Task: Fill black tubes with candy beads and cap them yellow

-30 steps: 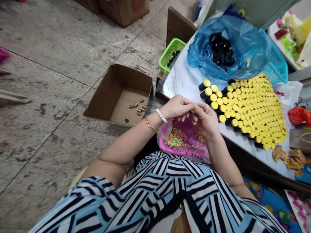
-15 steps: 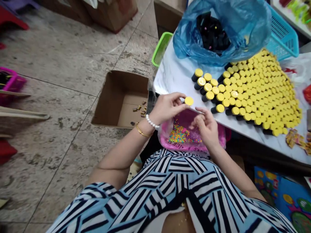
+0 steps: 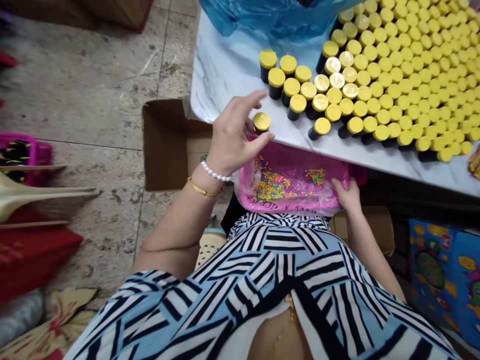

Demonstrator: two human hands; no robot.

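Observation:
My left hand hovers at the table's near edge with fingers spread, and a small black tube with a yellow cap stands on the table just right of it, touching or almost touching the fingertips. My right hand grips the right end of a pink tray wrapped in clear plastic on my lap, which holds several tiny coloured beads. A large block of yellow-capped black tubes stands upright on the white table.
A blue plastic bag lies at the table's far side. An open cardboard box sits on the stone floor left of the table. A pink basket and red items are at far left. A colourful printed box is at lower right.
The view has tilted down and closer. My left hand carried the yellow-capped tube from over the tray to the table edge and opened. My right hand dropped to the tray's right end.

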